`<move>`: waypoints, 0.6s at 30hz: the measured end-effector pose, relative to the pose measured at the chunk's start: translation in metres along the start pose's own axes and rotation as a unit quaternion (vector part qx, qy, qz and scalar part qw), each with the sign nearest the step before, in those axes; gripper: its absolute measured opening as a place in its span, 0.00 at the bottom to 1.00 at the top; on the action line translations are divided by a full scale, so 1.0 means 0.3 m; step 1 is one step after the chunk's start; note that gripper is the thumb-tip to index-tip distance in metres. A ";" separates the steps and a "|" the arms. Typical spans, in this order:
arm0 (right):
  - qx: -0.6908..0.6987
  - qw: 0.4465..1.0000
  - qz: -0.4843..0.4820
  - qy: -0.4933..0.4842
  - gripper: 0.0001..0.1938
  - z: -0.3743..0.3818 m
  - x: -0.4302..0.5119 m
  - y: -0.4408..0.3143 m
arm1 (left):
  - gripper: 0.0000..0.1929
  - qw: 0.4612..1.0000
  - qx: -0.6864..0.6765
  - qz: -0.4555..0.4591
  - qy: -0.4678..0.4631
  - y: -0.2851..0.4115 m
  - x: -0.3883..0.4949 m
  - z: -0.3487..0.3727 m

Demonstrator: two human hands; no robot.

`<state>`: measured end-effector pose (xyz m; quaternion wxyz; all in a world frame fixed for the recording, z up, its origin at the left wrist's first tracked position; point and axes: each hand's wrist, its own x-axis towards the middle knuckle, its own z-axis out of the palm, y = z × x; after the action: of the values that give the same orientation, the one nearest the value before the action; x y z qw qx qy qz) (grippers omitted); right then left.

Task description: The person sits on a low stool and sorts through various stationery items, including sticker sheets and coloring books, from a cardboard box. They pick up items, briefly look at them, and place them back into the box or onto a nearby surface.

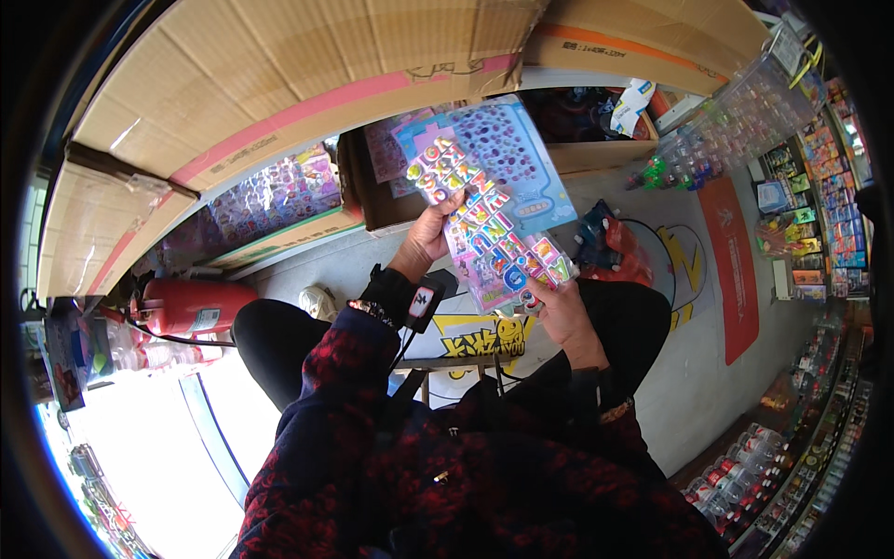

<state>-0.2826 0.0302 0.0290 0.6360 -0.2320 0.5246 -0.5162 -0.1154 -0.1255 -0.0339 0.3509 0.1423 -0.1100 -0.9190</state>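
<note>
My left hand (pixel 431 235) grips the left edge of some colourful puffy sticker sheets (pixel 494 227) in clear packaging, the thumb lying on top. At the lower right corner of the same sheets, my right hand (pixel 561 305) holds on with its thumb over the front. The sheets are fanned out at a slant above my knees. Behind them lies a larger light-blue sheet with purple gem stickers (pixel 504 150), partly hidden by the sticker sheets. More sticker packs (pixel 387 154) stand in an open cardboard box (pixel 362 189) just beyond.
Large cardboard boxes (pixel 300 84) rest above a low shelf. A box of sticker packs (pixel 279 189) is at left, near a red fire extinguisher (pixel 199 306). Red and blue plastic pouches (pixel 614 244) lie right of the sheets. Shelves with bottles (pixel 740 465) line the right side.
</note>
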 end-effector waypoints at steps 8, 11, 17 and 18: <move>-0.091 0.985 -0.034 -0.141 0.34 0.045 0.045 -0.133 | 0.24 0.996 -0.038 0.075 0.042 0.018 -0.185 -0.083; -0.159 0.981 -0.010 -0.114 0.33 0.041 0.135 -0.188 | 0.24 0.998 0.000 0.053 0.035 0.022 -0.216 -0.082; -0.121 0.991 -0.049 -0.039 0.20 0.108 0.315 -0.160 | 0.21 0.997 0.064 0.030 0.030 0.008 -0.268 -0.088; -0.115 0.989 -0.090 -0.008 0.15 0.113 0.329 -0.158 | 0.20 0.997 0.061 0.027 0.027 0.010 -0.279 -0.098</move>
<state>-0.2796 -0.0839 0.0382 0.5605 -0.3537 0.5523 -0.5056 -0.0440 -0.0740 -0.0451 0.3695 0.1848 -0.1598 -0.8965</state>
